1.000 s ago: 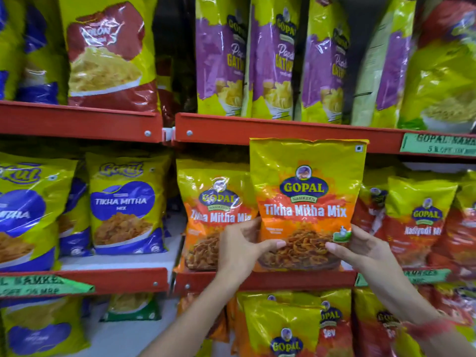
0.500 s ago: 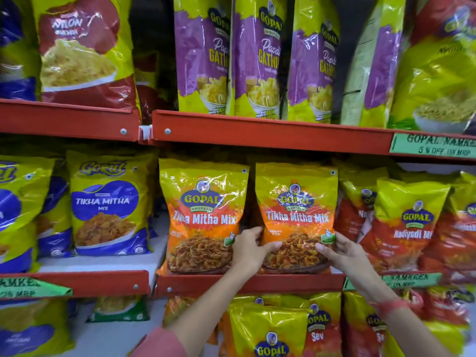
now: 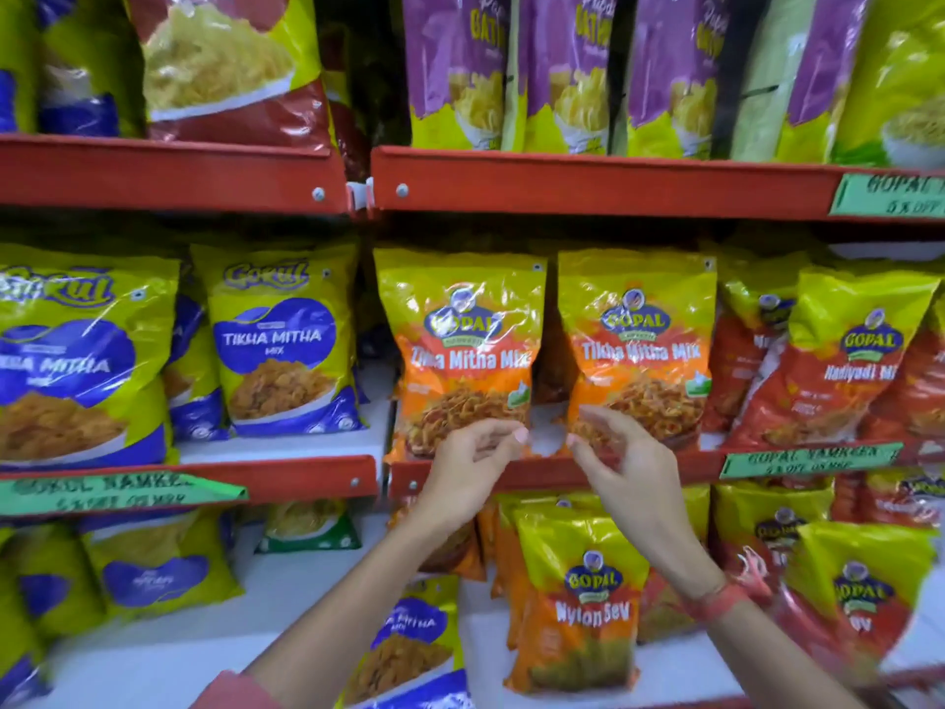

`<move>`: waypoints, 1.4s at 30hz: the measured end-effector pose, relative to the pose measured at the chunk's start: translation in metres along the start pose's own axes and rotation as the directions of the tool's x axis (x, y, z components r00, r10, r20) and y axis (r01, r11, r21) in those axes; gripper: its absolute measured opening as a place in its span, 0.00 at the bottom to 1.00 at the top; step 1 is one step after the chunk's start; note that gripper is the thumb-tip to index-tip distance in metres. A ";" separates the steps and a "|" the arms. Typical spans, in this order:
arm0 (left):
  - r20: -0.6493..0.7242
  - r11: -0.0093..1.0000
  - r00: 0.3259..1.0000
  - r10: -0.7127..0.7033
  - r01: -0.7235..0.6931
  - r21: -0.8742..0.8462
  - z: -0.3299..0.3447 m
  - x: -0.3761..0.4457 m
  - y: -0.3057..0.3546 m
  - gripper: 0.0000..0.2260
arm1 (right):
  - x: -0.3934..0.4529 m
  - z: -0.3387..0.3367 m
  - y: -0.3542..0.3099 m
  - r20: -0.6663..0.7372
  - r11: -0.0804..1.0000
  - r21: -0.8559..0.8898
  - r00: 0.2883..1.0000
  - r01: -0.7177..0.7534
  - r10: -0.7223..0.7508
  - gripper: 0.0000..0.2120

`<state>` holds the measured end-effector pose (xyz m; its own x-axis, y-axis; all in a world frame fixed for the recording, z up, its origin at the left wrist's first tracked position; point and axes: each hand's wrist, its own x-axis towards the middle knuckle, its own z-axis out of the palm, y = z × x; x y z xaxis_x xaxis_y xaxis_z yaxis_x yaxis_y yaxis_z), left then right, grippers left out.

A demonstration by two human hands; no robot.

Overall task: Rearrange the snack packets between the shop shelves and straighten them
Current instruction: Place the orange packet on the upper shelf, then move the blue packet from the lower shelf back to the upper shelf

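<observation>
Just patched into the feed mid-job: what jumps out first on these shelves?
Two orange Tikha Mitha Mix packets stand upright side by side on the middle shelf, the left packet and the right packet. Just below them, the left hand and right hand hover open, holding nothing. Purple packets line the shelf above.

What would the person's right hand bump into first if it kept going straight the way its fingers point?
Probably the right hand would meet the lower front of the right orange Tikha Mitha Mix packet, just above the red shelf edge. Depth is unclear; the fingertips may already be touching it.
</observation>
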<state>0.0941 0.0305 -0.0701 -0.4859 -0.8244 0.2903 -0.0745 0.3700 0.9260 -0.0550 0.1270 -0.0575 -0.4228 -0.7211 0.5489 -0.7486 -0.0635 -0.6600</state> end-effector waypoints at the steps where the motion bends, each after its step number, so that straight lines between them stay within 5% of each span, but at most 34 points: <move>1: -0.005 1.000 1.000 -0.013 0.013 -0.006 -0.009 -0.009 -0.006 0.08 | -0.008 0.008 -0.002 0.031 1.000 0.026 0.999 -0.016 0.015 0.15; 7: -0.083 0.983 0.980 -0.182 0.180 -0.033 -0.047 -0.053 -0.053 0.11 | -0.048 0.063 0.003 0.275 0.985 0.110 0.956 -0.136 0.101 0.06; 14: -0.140 0.901 0.899 -0.415 0.428 0.072 -0.068 -0.085 -0.143 0.10 | -0.080 0.148 0.054 0.573 0.941 0.018 0.775 -0.338 0.268 0.05; 19: -0.353 0.675 0.689 -0.633 0.714 0.183 -0.066 -0.106 -0.202 0.26 | -0.105 0.212 0.097 0.632 0.785 -0.096 0.572 -0.613 0.524 0.11; 22: -0.304 0.526 0.495 -0.814 0.850 -0.027 -0.064 -0.108 -0.230 0.35 | -0.115 0.237 0.105 0.696 0.580 -0.177 0.316 -0.795 0.645 0.27; 24: -0.206 0.436 0.397 -0.894 0.877 -0.202 -0.066 -0.111 -0.248 0.41 | -0.118 0.245 0.103 0.723 0.504 -0.167 0.243 -0.847 0.647 0.36; 27: -0.120 0.398 0.380 -0.917 0.852 -0.340 -0.069 -0.115 -0.268 0.35 | -0.124 0.255 0.100 0.704 0.486 -0.159 0.246 -0.859 0.666 0.36; 31: -0.245 0.439 0.373 -0.895 0.836 -0.329 -0.061 -0.123 -0.275 0.27 | -0.134 0.262 0.111 0.606 0.515 -0.058 0.379 -0.855 0.699 0.24; 38: -0.302 0.594 0.511 -0.805 0.693 -0.409 -0.060 -0.140 -0.266 0.17 | -0.150 0.251 0.120 0.649 0.460 0.193 0.464 -0.867 0.603 0.07; 42: -0.272 0.624 0.565 -0.779 0.654 -0.428 -0.064 -0.151 -0.249 0.10 | -0.155 0.241 0.111 0.652 0.450 0.292 0.520 -0.844 0.552 0.06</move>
<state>0.2419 0.0350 -0.3293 0.0207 -0.8705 -0.4917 0.0083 -0.4916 0.8708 0.0508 0.0657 -0.3394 -0.3000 -0.8598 -0.4133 0.1692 0.3784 -0.9100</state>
